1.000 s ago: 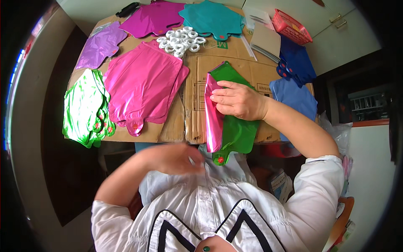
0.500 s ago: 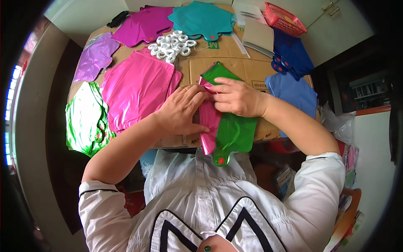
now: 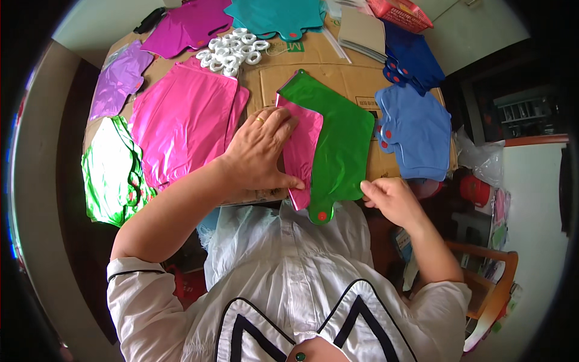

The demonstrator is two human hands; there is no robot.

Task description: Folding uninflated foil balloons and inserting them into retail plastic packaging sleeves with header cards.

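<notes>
A flat green foil balloon, its rounded tail marked with a red dot, lies before me and overhangs the table's near edge. A pink foil strip covers part of its left side; I cannot tell whether the two are joined. My left hand presses on the strip's left edge, fingers bent, thumb spread down toward its lower end. At the green balloon's lower right corner, my right hand pinches the foil between thumb and fingers. Left of my left hand lies a stack of pink foil balloons.
White ribbon rolls are heaped behind the pink stack. Purple, teal, lilac, bright green, dark blue and light blue foil balloons ring the cardboard. A red basket stands far right.
My right hand has moved from the pink strip down to the green balloon's lower right corner. The green foil now spreads wider to the right. My left hand stays on the strip.
</notes>
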